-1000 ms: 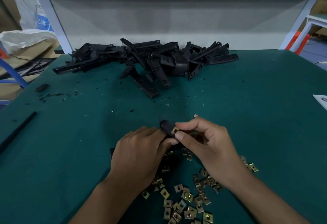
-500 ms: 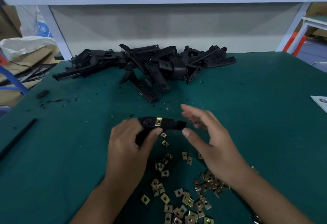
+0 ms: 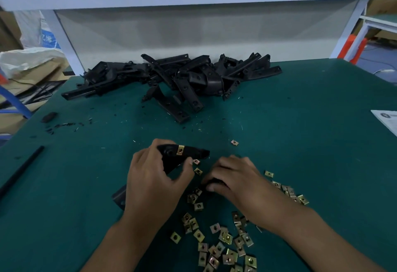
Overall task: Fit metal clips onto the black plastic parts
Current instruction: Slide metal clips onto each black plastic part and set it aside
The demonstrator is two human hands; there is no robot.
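One black plastic part [image 3: 182,152] already carries a metal clip [image 3: 180,150] across its upper arm, so at least one fitting is done on this piece. Much seems left: a big pile of black parts [image 3: 171,78] lies at the far side of the green bench [image 3: 300,132], and I cannot tell whether any of them have clips. A loose scatter of clips [image 3: 223,241] is spread on the near side, between and under the forearms.

The left hand [image 3: 150,183] grips the clipped part, fingers curled round its lower section and thumb against its edge, holding it just above the bench. The right hand [image 3: 234,179] is palm down over the upper edge of the clip scatter, fingers curled downward onto something dark. Whether it has a clip pinched is hidden by the fingers, so I cannot tell. My guess is it is reaching for the next clip.
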